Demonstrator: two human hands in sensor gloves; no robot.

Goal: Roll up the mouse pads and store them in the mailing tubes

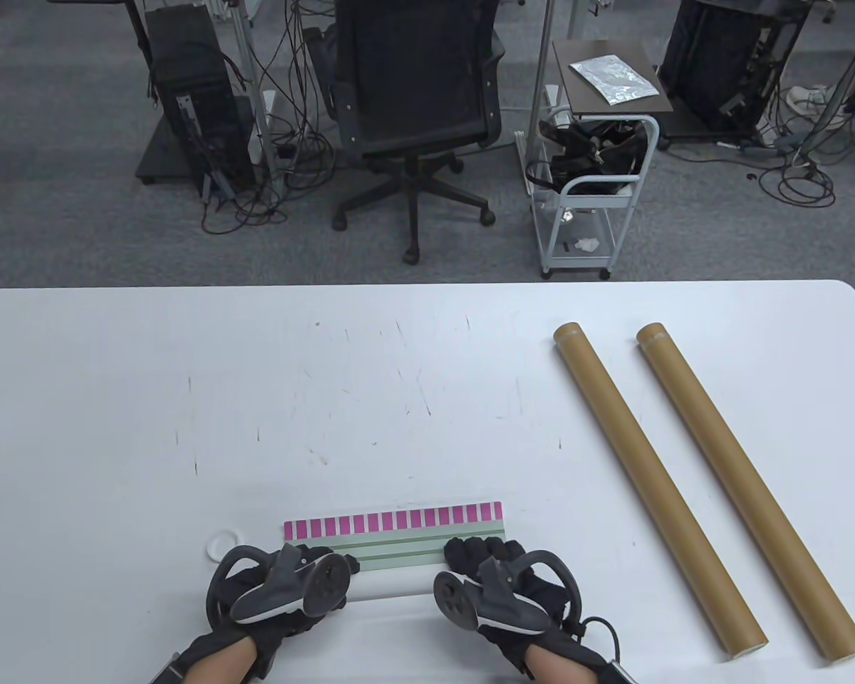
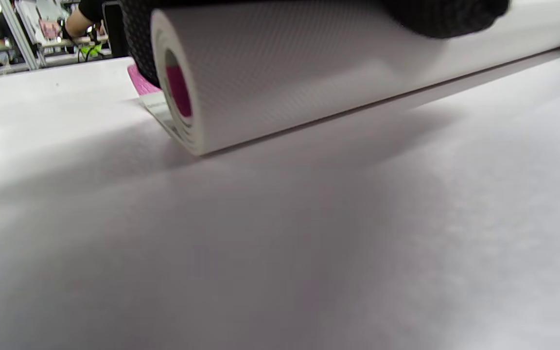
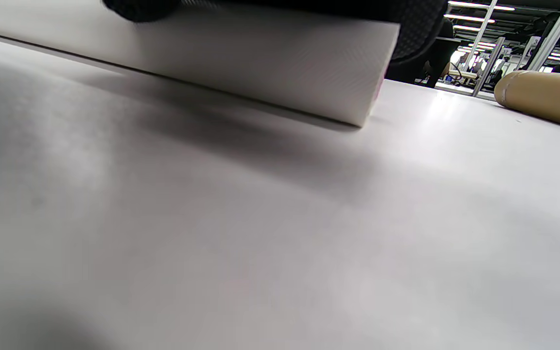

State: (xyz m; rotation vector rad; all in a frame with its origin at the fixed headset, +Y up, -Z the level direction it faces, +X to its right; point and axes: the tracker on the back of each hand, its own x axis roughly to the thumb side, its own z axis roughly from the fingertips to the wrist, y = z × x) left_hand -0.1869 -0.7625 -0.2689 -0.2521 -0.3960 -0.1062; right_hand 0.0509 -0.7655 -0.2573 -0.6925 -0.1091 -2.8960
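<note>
White roll: the mouse pad (image 1: 392, 552), mostly rolled, lies at the table's (image 1: 114, 399) near edge, white underside out.
Left hand (image 1: 285, 581): fingers curled over the roll's left end.
Right hand (image 1: 495, 577): fingers curled over its right end.
Flat part: a pink-striped, pale green strip, just beyond the fingers.
Tubes: two brown mailing tubes (image 1: 655, 488), side by side at the right, well apart from the pad.

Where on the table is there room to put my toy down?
The big bare stretch of the table left of the two mailing tubes and beyond the mouse pad is free. The near edge is crowded: the left hand and right hand are on the pad.
</note>
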